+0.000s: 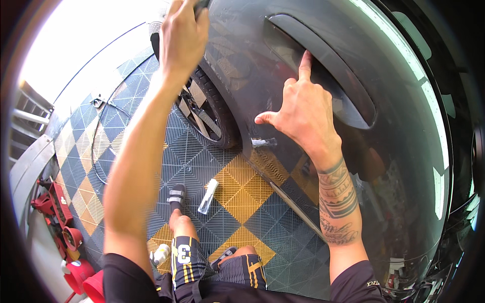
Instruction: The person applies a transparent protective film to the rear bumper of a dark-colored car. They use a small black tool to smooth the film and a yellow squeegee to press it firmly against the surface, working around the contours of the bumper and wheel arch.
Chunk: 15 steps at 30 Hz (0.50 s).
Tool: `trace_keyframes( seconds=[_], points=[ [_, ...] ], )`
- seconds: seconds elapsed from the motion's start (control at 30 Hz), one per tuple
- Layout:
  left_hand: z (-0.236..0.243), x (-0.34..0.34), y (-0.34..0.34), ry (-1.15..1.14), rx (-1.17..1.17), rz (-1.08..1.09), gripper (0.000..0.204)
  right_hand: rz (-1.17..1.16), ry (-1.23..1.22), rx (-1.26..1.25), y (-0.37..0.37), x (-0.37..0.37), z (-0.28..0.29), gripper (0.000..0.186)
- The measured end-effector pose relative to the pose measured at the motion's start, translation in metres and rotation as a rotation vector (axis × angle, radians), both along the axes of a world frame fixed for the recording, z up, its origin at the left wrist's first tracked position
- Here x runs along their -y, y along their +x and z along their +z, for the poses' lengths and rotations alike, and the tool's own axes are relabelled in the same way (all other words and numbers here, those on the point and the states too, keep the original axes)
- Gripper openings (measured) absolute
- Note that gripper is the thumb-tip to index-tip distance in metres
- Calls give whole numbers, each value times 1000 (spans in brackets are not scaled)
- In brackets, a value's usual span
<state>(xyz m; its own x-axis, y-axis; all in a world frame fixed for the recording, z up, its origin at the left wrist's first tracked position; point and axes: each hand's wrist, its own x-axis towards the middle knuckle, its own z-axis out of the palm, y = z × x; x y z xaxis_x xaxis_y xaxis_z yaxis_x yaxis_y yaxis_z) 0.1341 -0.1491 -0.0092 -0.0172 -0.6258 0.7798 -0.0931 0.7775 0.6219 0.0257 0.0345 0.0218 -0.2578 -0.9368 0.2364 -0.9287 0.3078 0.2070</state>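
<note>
My left hand [183, 38] is raised at the top edge, fingers wrapped round a dark object [201, 7] that is mostly cut off and hidden. My right hand [305, 111] is at the dark grey car door [394, 166], its index finger reaching into the recess under the door handle [328, 53], thumb stretched out and the other fingers bent, holding nothing. A small pale, shiny strip [261, 142] is on the body panel just below that hand's thumb.
A wheel [217, 126] stands left of the door. A hose [96, 139] and a small clear packet [208, 196] lie on the tiled floor [242, 202]. Red items [59, 202], grey curved panels [30, 166] and slatted metal [30, 121] are at the left.
</note>
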Motion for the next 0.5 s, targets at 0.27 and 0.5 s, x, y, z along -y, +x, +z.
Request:
trace_keyframes(
  seconds=[0.27, 0.5],
  points=[
    [-9, -41, -65, 28, -3, -66, 23, -65, 64, 73, -5, -6, 13, 63],
    [5, -53, -78, -154, 162, 138, 32, -103, 74, 138, -6, -18, 19, 63]
  ],
)
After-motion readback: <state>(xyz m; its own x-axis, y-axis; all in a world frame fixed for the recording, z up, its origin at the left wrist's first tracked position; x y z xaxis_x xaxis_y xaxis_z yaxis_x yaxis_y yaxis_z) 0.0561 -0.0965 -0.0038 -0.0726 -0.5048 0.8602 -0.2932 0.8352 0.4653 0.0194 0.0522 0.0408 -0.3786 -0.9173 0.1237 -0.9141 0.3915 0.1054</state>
